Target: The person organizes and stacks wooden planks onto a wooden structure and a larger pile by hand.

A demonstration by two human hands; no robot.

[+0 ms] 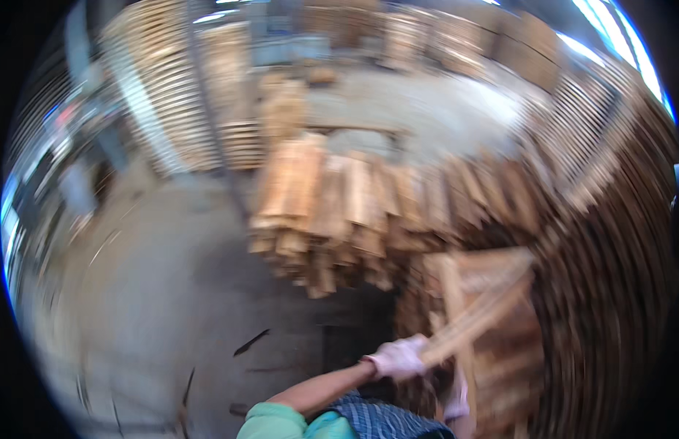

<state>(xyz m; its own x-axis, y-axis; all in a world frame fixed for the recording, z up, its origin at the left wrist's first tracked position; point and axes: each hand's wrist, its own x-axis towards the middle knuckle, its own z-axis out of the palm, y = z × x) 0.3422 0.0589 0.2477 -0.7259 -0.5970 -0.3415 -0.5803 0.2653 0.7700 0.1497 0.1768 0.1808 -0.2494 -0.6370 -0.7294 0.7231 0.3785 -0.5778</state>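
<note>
My left hand (pixel 399 358), in a pale pink work glove, is closed around the near end of a wooden board (pixel 477 320). That board slants up and to the right over a stack of boards (pixel 504 366). Lower down, close to the near part of the same stack, is my right hand (pixel 459 399), also gloved. Blur and the frame's lower part hide its fingers, so its grip cannot be made out. Beside it, a narrow upright-looking slat (pixel 452 282) runs along the stack's left side.
Ahead lies a long pile of loose boards (pixel 361 197). Tall stacked slats rise at the right (pixel 610 293) and at the back left (pixel 167 80). A thin post (pixel 207 110) stands before the left stack. Dark wood scraps (pixel 251 342) lie on the concrete floor (pixel 156 293).
</note>
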